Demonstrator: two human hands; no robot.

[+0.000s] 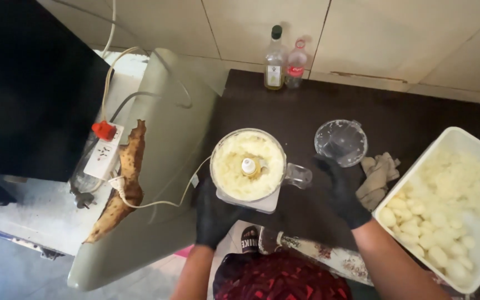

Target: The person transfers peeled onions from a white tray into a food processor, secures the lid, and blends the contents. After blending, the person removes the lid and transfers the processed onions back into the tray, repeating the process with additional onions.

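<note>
A food processor bowl (248, 165) full of pale yellow mash stands open on its base on the dark counter (418, 114). My left hand (213, 214), in a black glove, rests against the base at its lower left. My right hand (343, 191), also gloved, hovers just right of the bowl's clear handle (298, 175), fingers apart, holding nothing. The processor's clear lid (340, 141) lies upside down on the counter behind my right hand.
A white tub (476, 139) at the right holds peeled chunks and mash. A crumpled cloth (378, 176) lies beside it. Two bottles (284, 58) stand at the wall. At the left lie a power strip (104, 150), a cord and a brown peel (126, 178).
</note>
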